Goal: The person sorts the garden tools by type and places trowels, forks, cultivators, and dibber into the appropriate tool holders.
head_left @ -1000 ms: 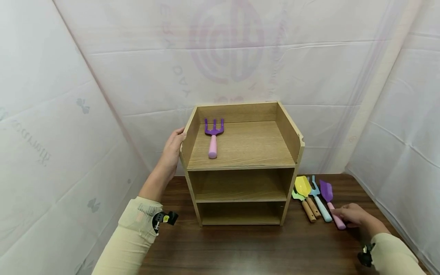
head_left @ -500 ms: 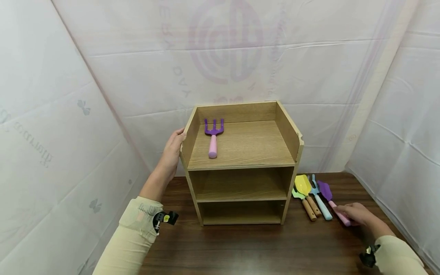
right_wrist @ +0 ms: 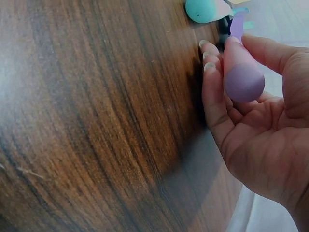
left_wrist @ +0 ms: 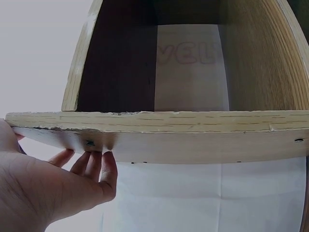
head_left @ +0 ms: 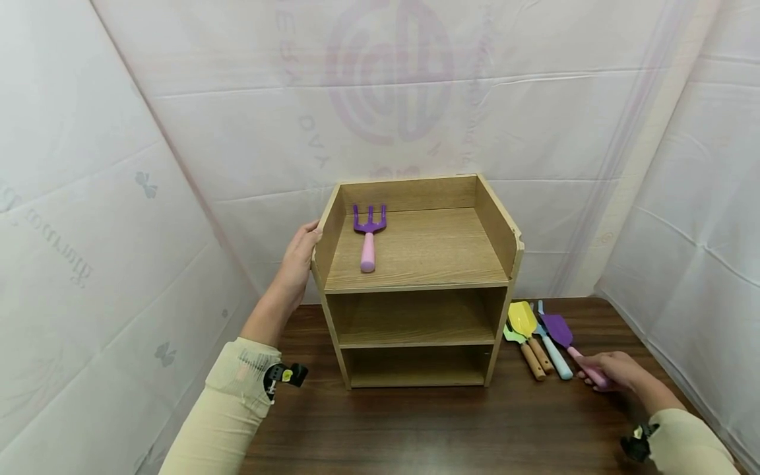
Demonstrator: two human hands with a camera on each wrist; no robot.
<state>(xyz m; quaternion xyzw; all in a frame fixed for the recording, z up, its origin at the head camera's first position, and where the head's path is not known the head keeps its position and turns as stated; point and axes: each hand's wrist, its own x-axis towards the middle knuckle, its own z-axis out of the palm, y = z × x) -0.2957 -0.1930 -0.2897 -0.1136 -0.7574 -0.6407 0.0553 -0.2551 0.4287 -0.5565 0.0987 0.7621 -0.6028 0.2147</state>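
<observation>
My left hand [head_left: 293,270] grips the left side panel of a small wooden shelf [head_left: 410,288]; in the left wrist view its bent fingertips [left_wrist: 108,162] press the panel's outer face. With my right hand [head_left: 614,371] I hold a garden trowel [head_left: 557,328] by its pink handle, thumb on one side and fingers curled round the other. The trowel's purple blade points away and overlaps a light blue hand fork [head_left: 557,356]. In the right wrist view the handle's rounded lilac end [right_wrist: 245,83] faces the camera. A purple hand fork [head_left: 369,227] with a pink handle lies on the shelf's top.
Between the shelf and the trowel, a yellow trowel [head_left: 522,319] and a green tool [head_left: 514,335], both with wooden handles, lie on the dark wooden table [head_left: 415,429]. White printed sheets [head_left: 249,119] enclose the back and sides.
My right hand has taken hold of the purple trowel's handle and shifted it slightly right; the blade has swung left and turned its face up. The left hand and the shelf stay put.
</observation>
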